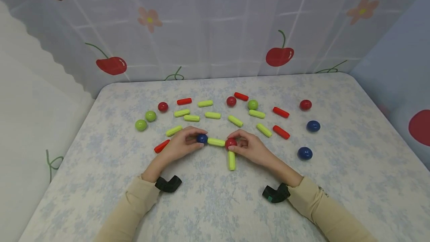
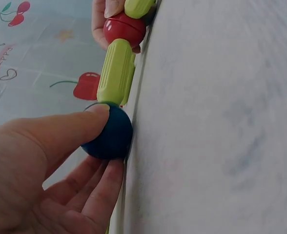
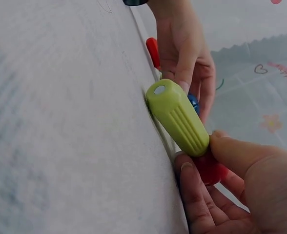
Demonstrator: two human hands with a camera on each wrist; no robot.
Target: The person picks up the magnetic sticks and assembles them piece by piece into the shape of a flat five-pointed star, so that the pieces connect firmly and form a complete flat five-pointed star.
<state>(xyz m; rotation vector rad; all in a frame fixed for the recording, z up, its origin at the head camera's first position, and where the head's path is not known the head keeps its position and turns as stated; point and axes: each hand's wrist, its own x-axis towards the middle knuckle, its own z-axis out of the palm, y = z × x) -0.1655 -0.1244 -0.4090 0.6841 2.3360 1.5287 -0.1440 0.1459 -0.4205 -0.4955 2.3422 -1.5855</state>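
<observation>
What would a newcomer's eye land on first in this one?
Likely the bent chain at centre: the left hand pinches a blue ball at one end, the right hand a red ball at the corner between two lime sticks. Scattered sticks and balls lie mostly beyond, before a cherry-printed cloth.

The head view looks forward and down from high up, over most of the surface (image 1: 208,204); the wrist views look from low and close, past the left fingers (image 2: 104,195) and the right fingers (image 3: 192,192), with the surface tipped sideways; both wrist views share the red ball (image 2: 126,31) and the blue ball (image 2: 113,137).
</observation>
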